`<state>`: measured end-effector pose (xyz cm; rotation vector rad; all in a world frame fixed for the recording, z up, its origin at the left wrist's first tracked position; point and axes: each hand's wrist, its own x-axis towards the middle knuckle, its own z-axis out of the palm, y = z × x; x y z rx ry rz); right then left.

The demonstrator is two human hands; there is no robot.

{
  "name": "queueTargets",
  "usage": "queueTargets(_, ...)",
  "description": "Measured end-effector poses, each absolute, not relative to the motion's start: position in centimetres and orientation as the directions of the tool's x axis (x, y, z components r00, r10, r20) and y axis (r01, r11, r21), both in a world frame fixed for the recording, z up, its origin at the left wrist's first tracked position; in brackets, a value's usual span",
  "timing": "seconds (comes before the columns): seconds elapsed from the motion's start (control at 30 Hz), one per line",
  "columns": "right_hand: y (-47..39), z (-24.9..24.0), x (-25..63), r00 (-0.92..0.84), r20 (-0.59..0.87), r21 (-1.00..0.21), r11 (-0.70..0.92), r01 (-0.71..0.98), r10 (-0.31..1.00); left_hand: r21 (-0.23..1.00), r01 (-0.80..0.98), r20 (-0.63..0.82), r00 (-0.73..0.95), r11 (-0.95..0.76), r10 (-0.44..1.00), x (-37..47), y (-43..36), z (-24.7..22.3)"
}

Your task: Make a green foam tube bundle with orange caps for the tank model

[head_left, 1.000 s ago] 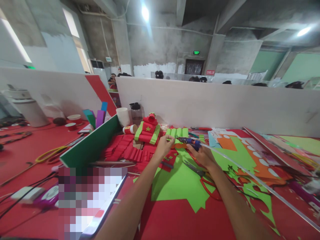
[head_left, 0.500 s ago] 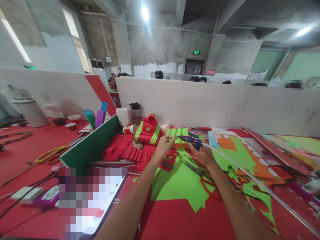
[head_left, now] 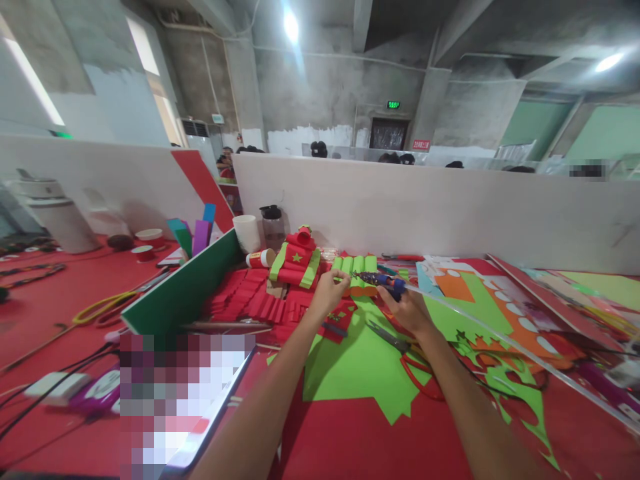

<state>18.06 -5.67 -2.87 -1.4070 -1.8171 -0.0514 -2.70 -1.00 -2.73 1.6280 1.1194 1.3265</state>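
My right hand [head_left: 406, 308] is wrapped round a blue glue gun [head_left: 389, 281], which has a long clear stick running out of its back toward the lower right. The gun's nozzle points left, close to the fingertips of my left hand [head_left: 331, 288]. Those fingers are pinched together on something too small to make out. Behind the nozzle stand green paper rolls [head_left: 356, 265]. Below my hands lie a green paper sheet [head_left: 345, 373] and open scissors [head_left: 393, 339] with red handles. A red and green paper model [head_left: 297, 257] with a star stands left of my left hand.
Folded red paper strips [head_left: 245, 297] lie at the left, beside a green board [head_left: 183, 287]. A tablet [head_left: 210, 413] is at the lower left. Cut green scraps [head_left: 520, 393] and stacked paper sheets spread right. A white partition [head_left: 425, 207] stands behind.
The clear stick behind the glue gun has shifted slightly, its far end now higher. My hands have hardly moved.
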Motion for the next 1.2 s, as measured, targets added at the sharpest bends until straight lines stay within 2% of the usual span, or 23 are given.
queueTargets(0.83, -5.47, -3.21, 17.83, -0.036, 0.655, -0.364, 0.357, 0.86, 0.754, 0.903, 0.25, 0.336, 0.096, -0.349, 0.937, -2.42, -1.31, -2.52)
queueTargets(1.2, -5.79, -2.68, 17.8, -0.044, 0.621, -0.419, 0.38, 0.825, 0.782, 0.913, 0.207, 0.341, 0.088, -0.352, 0.936, -2.58, -1.26, -2.48)
